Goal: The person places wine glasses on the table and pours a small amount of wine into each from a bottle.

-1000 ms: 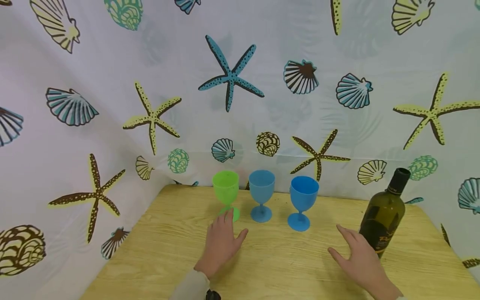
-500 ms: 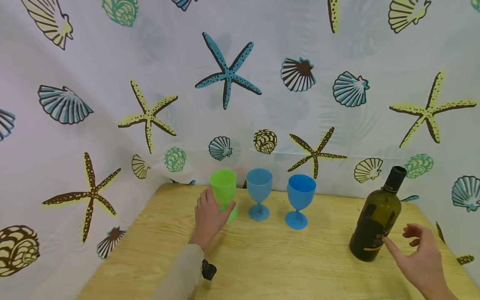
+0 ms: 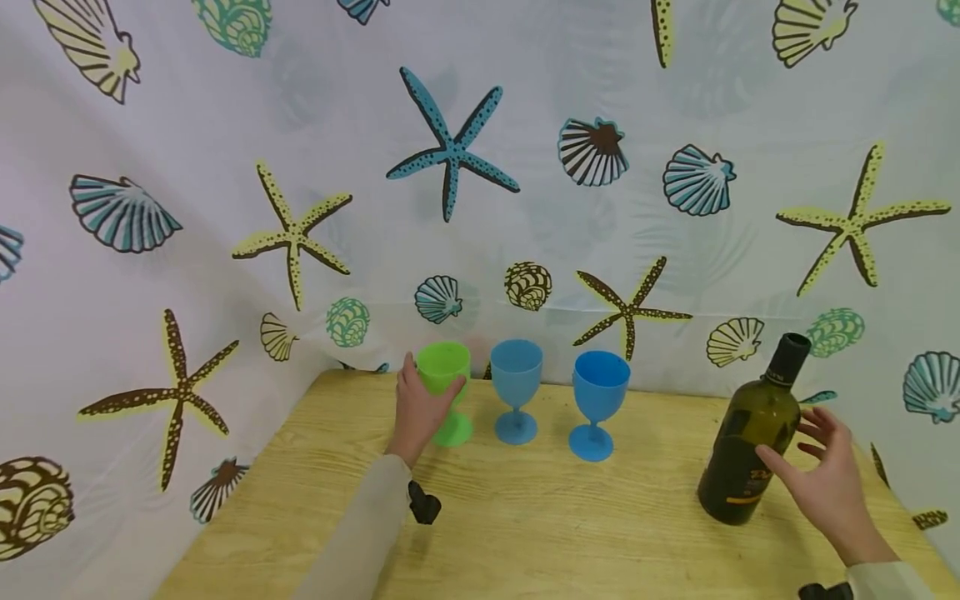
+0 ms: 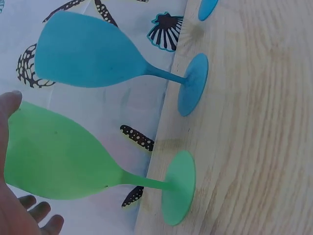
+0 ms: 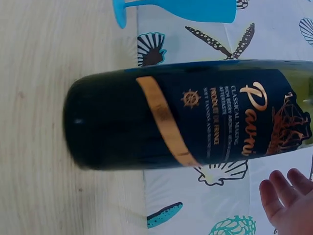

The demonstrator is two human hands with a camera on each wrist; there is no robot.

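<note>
A green plastic goblet [image 3: 444, 367] stands upright at the left of a row of three. My left hand [image 3: 422, 410] spreads around its bowl, the thumb across the near side and the fingers along the left. In the left wrist view the thumb tip [image 4: 11, 100] lies at the rim, and fingertips [image 4: 40, 211] show loosely bent beside the bowl. A dark green wine bottle [image 3: 750, 450] with a black label stands upright at the right. My right hand [image 3: 828, 483] is spread at its right side, thumb in front of the label, other fingers apart from the glass in the right wrist view.
A light blue goblet [image 3: 516, 375] stands close beside the green one, and a darker blue goblet [image 3: 600, 392] is farther right. All stand on a wooden table [image 3: 540, 525]. A curtain [image 3: 525, 225] printed with shells and starfish hangs behind.
My left hand has moved forward and up from the green goblet's foot to its bowl. My right hand has gone from the bottle's left to its right side. The bottle and goblets stay standing.
</note>
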